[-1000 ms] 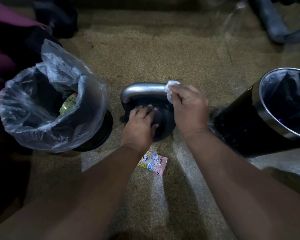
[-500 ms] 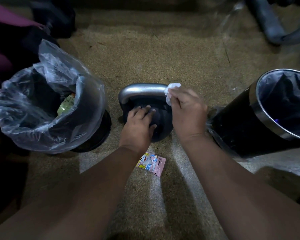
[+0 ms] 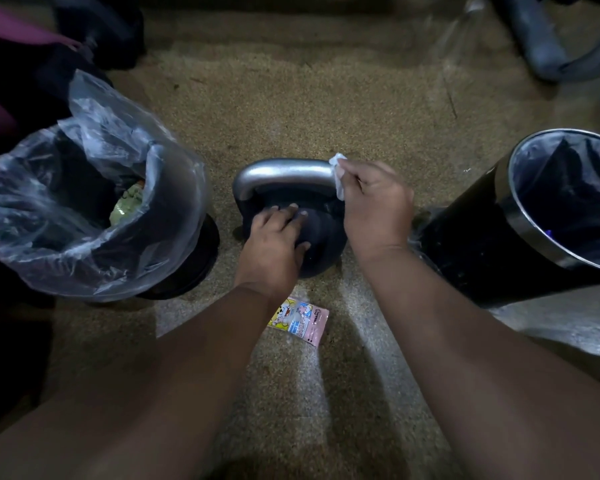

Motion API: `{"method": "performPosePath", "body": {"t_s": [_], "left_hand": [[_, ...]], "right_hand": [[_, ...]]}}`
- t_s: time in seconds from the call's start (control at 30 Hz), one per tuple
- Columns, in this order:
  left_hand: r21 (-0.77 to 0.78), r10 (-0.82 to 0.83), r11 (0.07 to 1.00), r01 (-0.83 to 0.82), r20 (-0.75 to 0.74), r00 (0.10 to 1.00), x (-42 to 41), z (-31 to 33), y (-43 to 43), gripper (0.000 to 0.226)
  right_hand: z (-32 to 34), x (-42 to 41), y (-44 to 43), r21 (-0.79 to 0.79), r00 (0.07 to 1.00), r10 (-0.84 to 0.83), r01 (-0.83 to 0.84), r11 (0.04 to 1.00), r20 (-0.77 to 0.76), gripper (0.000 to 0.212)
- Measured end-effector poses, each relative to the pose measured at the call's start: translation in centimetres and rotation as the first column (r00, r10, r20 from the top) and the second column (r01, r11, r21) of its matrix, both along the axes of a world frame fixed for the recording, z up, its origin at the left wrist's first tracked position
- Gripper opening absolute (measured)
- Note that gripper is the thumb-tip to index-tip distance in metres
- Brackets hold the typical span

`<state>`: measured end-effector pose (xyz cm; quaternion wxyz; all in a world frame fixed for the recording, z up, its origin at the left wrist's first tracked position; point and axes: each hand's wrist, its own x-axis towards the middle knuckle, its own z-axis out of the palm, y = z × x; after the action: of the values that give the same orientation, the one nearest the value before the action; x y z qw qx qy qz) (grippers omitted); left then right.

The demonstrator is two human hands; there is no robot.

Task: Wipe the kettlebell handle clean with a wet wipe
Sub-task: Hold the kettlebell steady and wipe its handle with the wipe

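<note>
A dark kettlebell (image 3: 321, 233) stands on the speckled floor in the middle of the view, its silver handle (image 3: 281, 173) arching over the top. My right hand (image 3: 374, 206) grips a white wet wipe (image 3: 338, 174) and holds it around the handle's right end. My left hand (image 3: 274, 237) rests flat on the kettlebell's dark body with its fingers straight, below the handle. The handle's right leg is hidden behind the wipe and my right hand.
A dark bin lined with a clear plastic bag (image 3: 84, 209) stands to the left, with rubbish inside. A black bin with a steel rim (image 3: 520, 220) leans at the right. A pink and yellow wipe packet (image 3: 300, 320) lies on the floor just in front of the kettlebell.
My right hand with the wipe stays at the handle's right end, shifting only slightly. My left hand keeps its place on the kettlebell body.
</note>
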<state>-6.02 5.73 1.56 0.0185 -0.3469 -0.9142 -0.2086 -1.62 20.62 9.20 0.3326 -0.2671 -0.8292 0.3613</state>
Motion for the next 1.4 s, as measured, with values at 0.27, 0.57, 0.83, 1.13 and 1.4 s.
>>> {"method": "performPosePath", "body": {"t_s": [0.27, 0.57, 0.83, 1.13, 1.4], "left_hand": [[0.013, 0.001, 1.000, -0.001, 0.001, 1.000, 0.2, 0.1, -0.1, 0.049], [0.004, -0.009, 1.000, 0.009, 0.006, 1.000, 0.1, 0.3, 0.0, 0.050], [0.019, -0.005, 1.000, 0.004, 0.016, 1.000, 0.2, 0.6, 0.0, 0.049], [0.008, -0.003, 1.000, 0.003, 0.009, 1.000, 0.1, 0.7, 0.1, 0.050], [0.007, -0.002, 1.000, 0.002, 0.018, 1.000, 0.1, 0.7, 0.0, 0.051]], "right_hand": [[0.2, 0.2, -0.1, -0.006, 1.000, -0.001, 0.002, 1.000, 0.014, 0.015], [-0.1, 0.7, -0.4, 0.017, 1.000, 0.024, -0.024, 1.000, 0.012, 0.016], [0.0, 0.8, -0.6, 0.027, 0.999, 0.029, -0.030, 0.999, 0.039, 0.016], [0.0, 0.5, -0.8, 0.052, 0.998, 0.052, -0.054, 0.997, 0.044, 0.016], [-0.3, 0.8, -1.0, 0.083, 0.998, 0.054, -0.055, 0.995, 0.007, 0.016]]}}
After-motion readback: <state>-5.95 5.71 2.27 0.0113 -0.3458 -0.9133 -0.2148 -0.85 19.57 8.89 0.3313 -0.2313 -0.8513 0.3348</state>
